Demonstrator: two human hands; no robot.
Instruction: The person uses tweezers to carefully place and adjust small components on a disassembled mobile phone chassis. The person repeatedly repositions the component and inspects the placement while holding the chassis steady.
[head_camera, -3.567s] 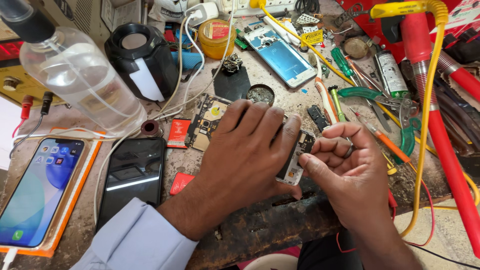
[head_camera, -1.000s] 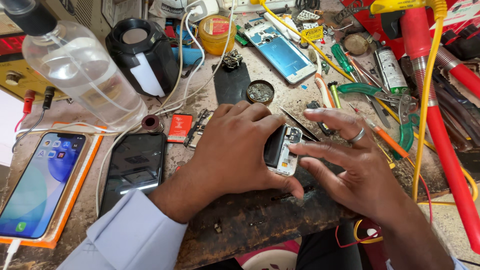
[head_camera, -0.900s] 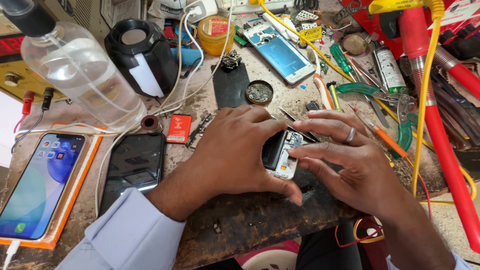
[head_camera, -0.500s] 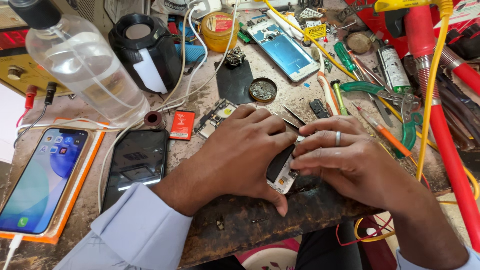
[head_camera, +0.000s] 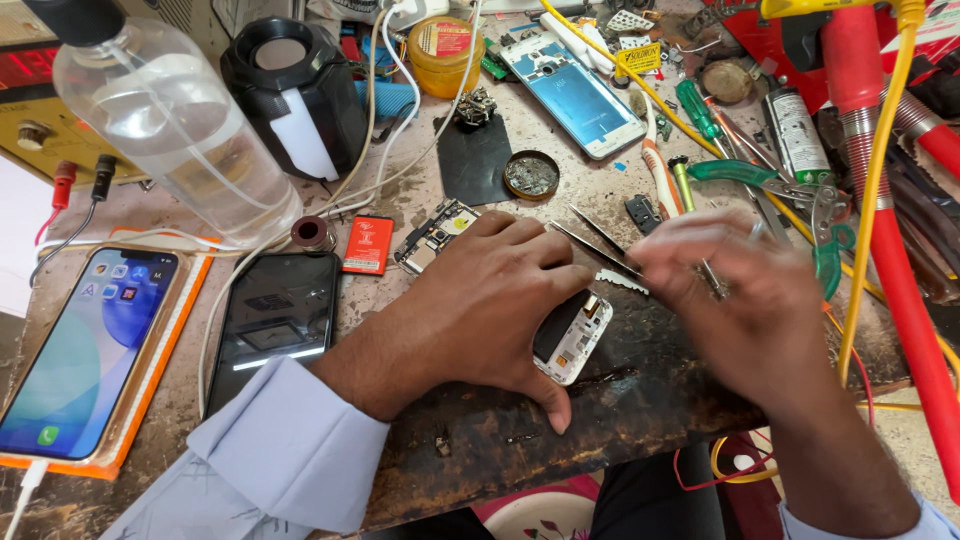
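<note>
Left hand (head_camera: 480, 305): fingers clamped over small white phone (head_camera: 572, 338), thumb below it.
Right hand (head_camera: 735, 300): blurred; finger spread cannot be told; tweezers (head_camera: 600, 245) at fingertips.

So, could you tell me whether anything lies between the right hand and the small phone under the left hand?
Nothing visible does. The right hand, blurred, is just right of the small phone, which the left hand pins to the bench.
</note>
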